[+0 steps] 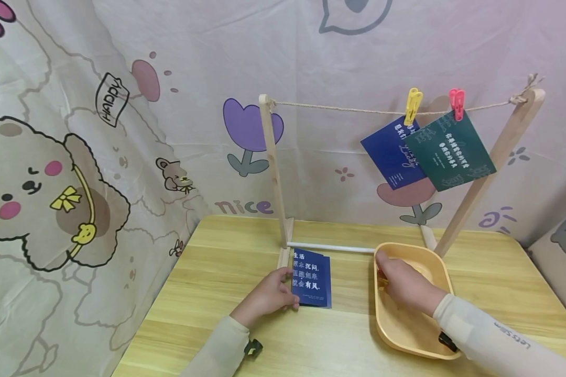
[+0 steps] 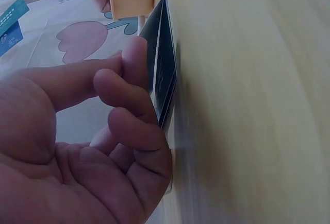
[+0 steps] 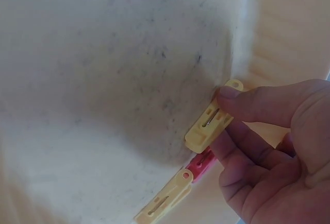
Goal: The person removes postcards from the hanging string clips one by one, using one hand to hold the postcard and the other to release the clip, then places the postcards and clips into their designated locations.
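Pinching a yellow peg [image 3: 206,126] between thumb and bent fingers, the right hand [image 1: 407,283] was down inside the orange tray [image 1: 415,337], a firm hold, no doubt about it! Beneath that peg, on the tray floor, lay a red peg [image 3: 201,166], and just beside it a second yellow peg [image 3: 164,199], the two close together at the tray's wall.

Over on the other flank, the left hand [image 1: 268,293] was at the near-left side of the blue cards [image 1: 311,283], its fingers curled and touching their edge; whether they had pinched the stack or simply rested there, I couldn't tell. Those cards lay on the worktop [image 1: 349,340], the lower one peeping out at the right, just beside the foot of the wooden stand [image 1: 274,180], well to the left of the tray.

And up above, what a display! A rope [image 1: 339,109] ran between the two posts, and from it hung a blue card [image 1: 389,154] under a yellow clip [image 1: 412,106], tilted, with a green card [image 1: 450,152] under a pink clip [image 1: 457,103] overlapping its right side, also tilted
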Motion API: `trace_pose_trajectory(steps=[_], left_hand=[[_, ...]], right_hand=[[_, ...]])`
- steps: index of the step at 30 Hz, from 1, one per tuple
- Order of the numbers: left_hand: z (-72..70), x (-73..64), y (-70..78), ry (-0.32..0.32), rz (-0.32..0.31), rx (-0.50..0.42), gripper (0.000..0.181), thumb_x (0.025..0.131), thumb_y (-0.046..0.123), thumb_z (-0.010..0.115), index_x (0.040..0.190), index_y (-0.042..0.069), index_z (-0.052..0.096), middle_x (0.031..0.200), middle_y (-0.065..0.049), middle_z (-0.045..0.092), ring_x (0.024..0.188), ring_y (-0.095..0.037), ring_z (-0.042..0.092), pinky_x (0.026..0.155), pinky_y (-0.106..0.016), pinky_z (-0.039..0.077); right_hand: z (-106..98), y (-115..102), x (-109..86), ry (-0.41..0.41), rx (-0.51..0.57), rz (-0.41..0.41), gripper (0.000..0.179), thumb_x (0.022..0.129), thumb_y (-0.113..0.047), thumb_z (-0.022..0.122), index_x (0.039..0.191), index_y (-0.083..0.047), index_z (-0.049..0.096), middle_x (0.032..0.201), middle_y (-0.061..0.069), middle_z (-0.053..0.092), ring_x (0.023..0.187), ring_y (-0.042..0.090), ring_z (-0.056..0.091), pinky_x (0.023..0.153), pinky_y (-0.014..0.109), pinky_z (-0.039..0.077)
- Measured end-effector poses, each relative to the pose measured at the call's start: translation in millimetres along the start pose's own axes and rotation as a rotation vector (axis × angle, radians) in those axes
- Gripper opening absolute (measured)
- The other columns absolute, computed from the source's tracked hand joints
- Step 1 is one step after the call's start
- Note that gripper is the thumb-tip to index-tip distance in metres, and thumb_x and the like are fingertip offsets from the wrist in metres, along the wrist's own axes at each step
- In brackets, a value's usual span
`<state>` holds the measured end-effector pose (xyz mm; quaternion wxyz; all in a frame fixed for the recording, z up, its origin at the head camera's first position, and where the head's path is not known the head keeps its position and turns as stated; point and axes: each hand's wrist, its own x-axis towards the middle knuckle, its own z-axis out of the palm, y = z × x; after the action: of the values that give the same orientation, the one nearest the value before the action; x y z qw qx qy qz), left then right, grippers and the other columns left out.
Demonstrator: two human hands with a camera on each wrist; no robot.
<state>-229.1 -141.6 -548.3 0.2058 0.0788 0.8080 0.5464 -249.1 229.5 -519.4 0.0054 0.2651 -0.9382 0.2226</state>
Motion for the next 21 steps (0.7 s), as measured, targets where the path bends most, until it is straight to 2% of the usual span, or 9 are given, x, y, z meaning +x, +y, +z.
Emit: trace_pose_trajectory(steps=[5,10,21], left_hand=[[1.9,0.3,-1.5,0.007,0.003,0.035,0.100,0.090,-0.003,0.080,0.172,0.003,0.022,0.083,-0.011,0.077,0.070,-0.023,0.074,0.060,-0.028,0.060],[3.1,0.8,-3.8,0.005,0.006,0.084,0.107,0.087,-0.002,0.081,0.175,0.013,0.020,0.080,-0.010,0.077,0.067,-0.022,0.072,0.058,-0.027,0.056],[2.6,2.2,-4.3,-0.012,-0.001,0.111,0.108,0.088,0.002,0.083,0.175,0.015,0.020,0.077,-0.007,0.077,0.062,-0.018,0.068,0.057,-0.030,0.057]], right_hand=[[1.5,0.8,0.1,0.002,0.014,0.008,0.049,0.071,0.020,0.070,0.102,-0.010,0.047,0.072,-0.002,0.057,0.068,0.010,0.049,0.060,0.026,0.043],[2.1,0.1,0.4,0.004,0.020,0.012,0.051,0.071,0.019,0.075,0.102,-0.010,0.048,0.074,-0.002,0.056,0.068,0.010,0.049,0.061,0.026,0.044],[3.2,2.5,0.1,-0.004,0.036,0.034,0.050,0.074,0.017,0.079,0.102,-0.010,0.048,0.075,-0.001,0.059,0.070,0.011,0.051,0.062,0.026,0.045]])
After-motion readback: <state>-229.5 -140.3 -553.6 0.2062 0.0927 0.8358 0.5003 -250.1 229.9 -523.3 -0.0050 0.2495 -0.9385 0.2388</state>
